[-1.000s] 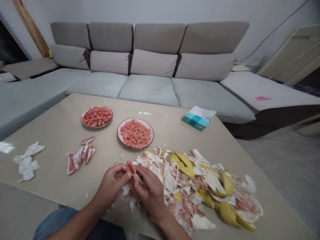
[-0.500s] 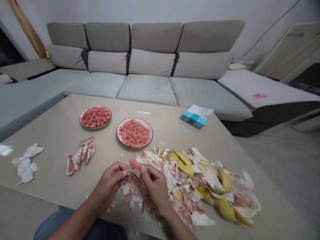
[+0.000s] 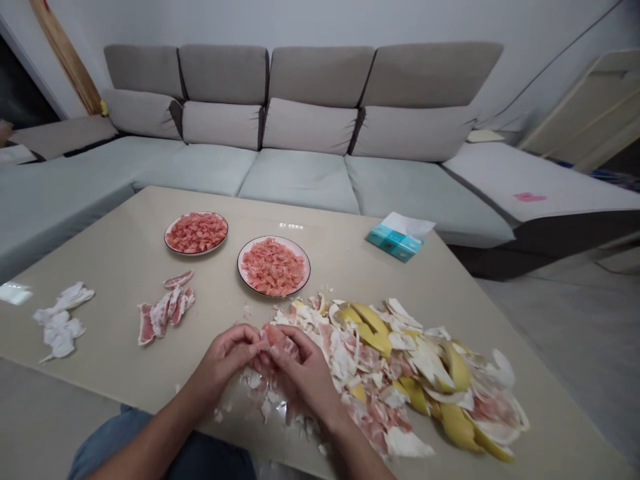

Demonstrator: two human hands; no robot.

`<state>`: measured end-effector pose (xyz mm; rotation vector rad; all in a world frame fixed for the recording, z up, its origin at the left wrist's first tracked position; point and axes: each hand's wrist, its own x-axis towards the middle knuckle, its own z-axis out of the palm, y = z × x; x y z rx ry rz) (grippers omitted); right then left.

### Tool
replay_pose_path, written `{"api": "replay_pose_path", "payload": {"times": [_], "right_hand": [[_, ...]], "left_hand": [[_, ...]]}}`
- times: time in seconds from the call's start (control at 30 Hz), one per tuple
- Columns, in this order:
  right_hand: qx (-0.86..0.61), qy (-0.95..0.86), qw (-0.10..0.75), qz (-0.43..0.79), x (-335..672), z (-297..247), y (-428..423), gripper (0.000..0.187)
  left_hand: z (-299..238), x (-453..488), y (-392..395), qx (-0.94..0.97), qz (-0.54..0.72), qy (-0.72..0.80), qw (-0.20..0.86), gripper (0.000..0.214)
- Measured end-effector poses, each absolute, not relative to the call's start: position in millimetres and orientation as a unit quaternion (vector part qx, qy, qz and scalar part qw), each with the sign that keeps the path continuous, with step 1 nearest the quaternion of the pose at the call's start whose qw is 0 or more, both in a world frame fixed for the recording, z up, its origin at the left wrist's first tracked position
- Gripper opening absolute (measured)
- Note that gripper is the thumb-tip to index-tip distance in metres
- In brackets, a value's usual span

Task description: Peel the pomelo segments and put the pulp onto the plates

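Both hands meet over the near edge of the beige table [image 3: 120,260]. My left hand [image 3: 225,363] and my right hand [image 3: 303,373] are closed together on a pink pomelo segment [image 3: 278,339], fingertips pinching it from each side. Bits of white membrane lie under the hands. Right of them spreads a big heap of yellow peel and white pith [image 3: 410,370]. Two plates of peeled pink flesh stand farther back, one [image 3: 273,265] in the middle and one [image 3: 196,233] to its left.
Several unpeeled pink segments [image 3: 165,310] lie left of the hands. Crumpled white tissues [image 3: 60,321] sit at the far left. A teal tissue box [image 3: 397,237] rests near the back right edge. A grey corner sofa [image 3: 300,167] wraps behind the table.
The segment has turned in my fingers and more bare pink flesh shows; the strip of membrane seen earlier no longer hangs between the hands. Both hands stay in place.
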<state>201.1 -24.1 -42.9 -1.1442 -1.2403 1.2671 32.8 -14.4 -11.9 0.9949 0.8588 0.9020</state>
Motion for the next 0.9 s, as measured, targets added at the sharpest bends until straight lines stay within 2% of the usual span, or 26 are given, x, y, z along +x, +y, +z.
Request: {"api": "replay_pose_path", "payload": {"times": [0.2,0.33,0.47,0.53,0.73,0.9], "right_hand": [[-0.516,-0.538,0.503,0.437,195.6,-43.8,-28.2,0.020],[-0.510,-0.541,0.507,0.436,193.3,-45.7,-31.1,0.017],[-0.512,-0.535,0.516,0.430,191.5,-45.9,-32.9,0.014],[-0.506,-0.535,0.520,0.433,191.0,-45.7,-33.3,0.014],[-0.481,-0.545,0.518,0.450,193.7,-44.0,-32.7,0.015],[-0.465,-0.503,0.517,0.513,196.1,-41.5,-30.9,0.021]], "left_hand": [[-21.3,41.9,-17.1,0.490,0.427,0.461,0.604,0.022],[-20.3,43.4,-18.7,0.528,0.455,0.506,0.508,0.022],[-14.9,41.3,-18.4,0.604,0.466,0.497,0.413,0.004],[-13.1,40.9,-18.9,0.619,0.478,0.488,0.388,0.008],[-13.1,41.4,-23.1,0.631,0.487,0.483,0.361,0.007],[-15.3,43.4,-23.5,0.547,0.507,0.478,0.464,0.008]]}}
